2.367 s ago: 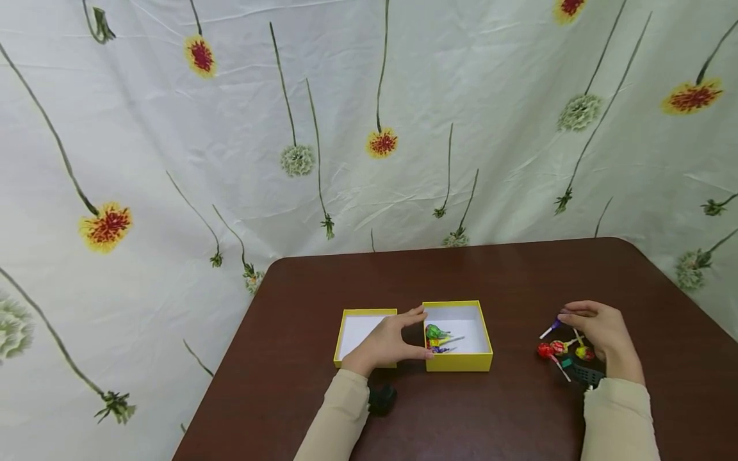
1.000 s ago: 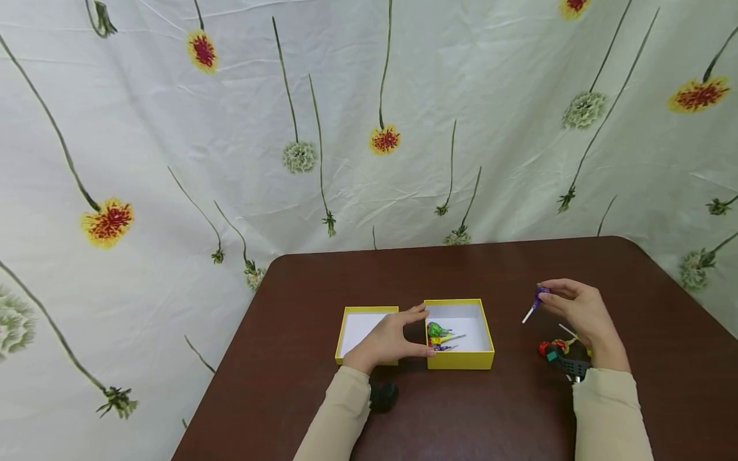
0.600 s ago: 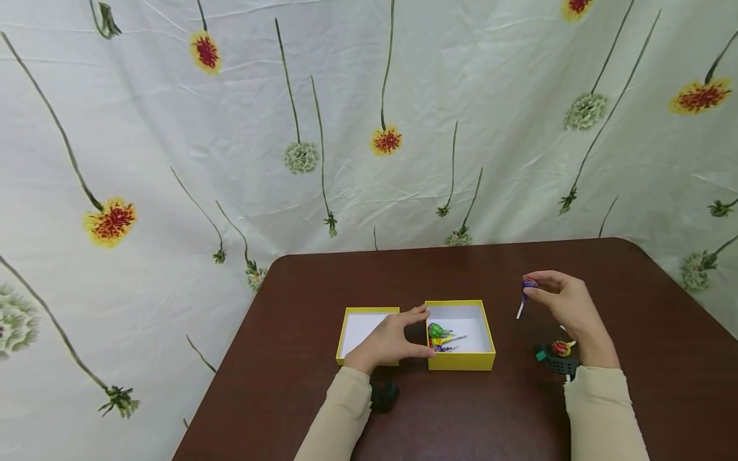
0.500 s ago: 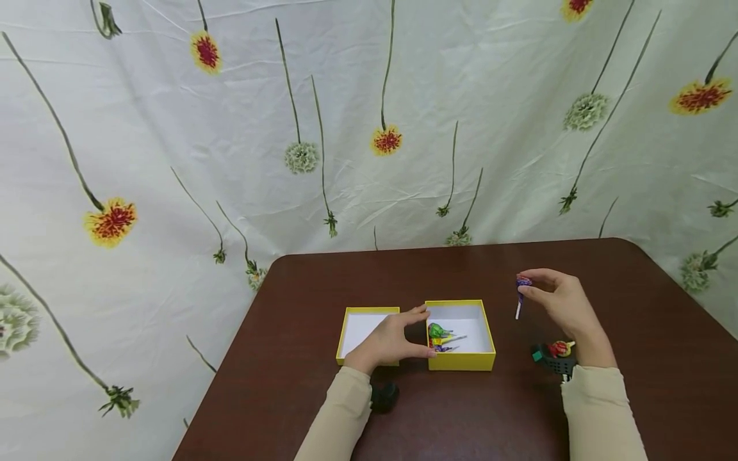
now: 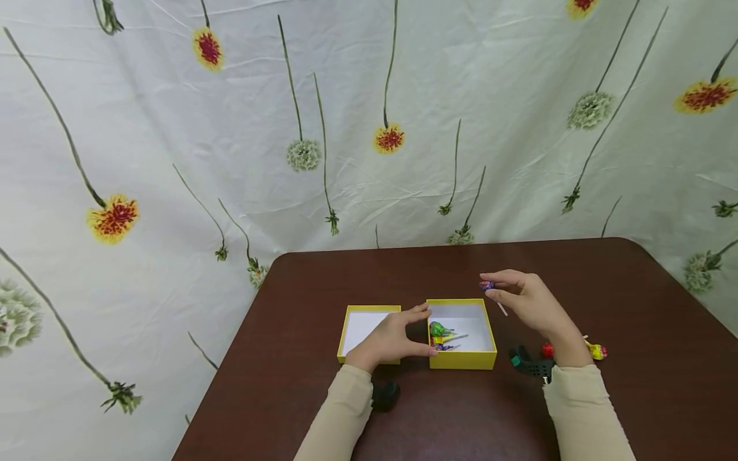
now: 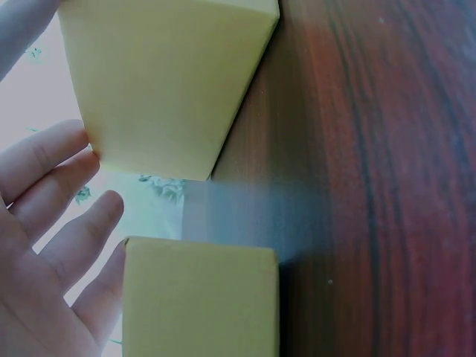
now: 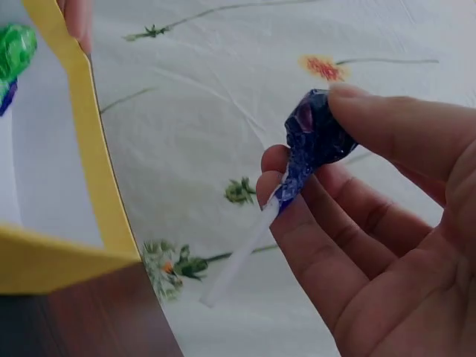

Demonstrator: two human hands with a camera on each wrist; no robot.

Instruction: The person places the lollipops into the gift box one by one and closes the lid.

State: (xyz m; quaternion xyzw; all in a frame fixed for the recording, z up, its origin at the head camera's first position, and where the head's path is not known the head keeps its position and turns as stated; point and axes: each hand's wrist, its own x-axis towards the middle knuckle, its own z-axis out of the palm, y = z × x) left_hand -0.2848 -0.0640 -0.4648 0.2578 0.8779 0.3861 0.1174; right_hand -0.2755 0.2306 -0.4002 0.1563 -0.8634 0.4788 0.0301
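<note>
Between right thumb and fingertips my right hand (image 5: pixel 533 304) pinches a purple-wrapped lollipop (image 7: pixel 320 130), its white stick slanting down. The hand is above the table, just right of an open yellow box (image 5: pixel 461 362) with a white inside. My left hand (image 5: pixel 392 339) holds that box by its left side, thumb at the near corner and fingers toward the far one. Several lollipops lie in the box along its left wall, among them a green one (image 5: pixel 439 329). A shallower yellow tray, like a lid (image 5: pixel 369 308), sits to the left, partly behind my left hand.
A red lollipop (image 5: pixel 547 350) and a yellow-and-red one (image 5: pixel 597 351) lie on the dark brown table (image 5: pixel 461 416) by my right wrist, which partly hides them. A flower-printed cloth (image 5: pixel 346 128) hangs behind the table's far edge.
My right hand has lifted the purple lollipop from the group on the right and carried it left to near the box's right edge. My left hand stays at the box.
</note>
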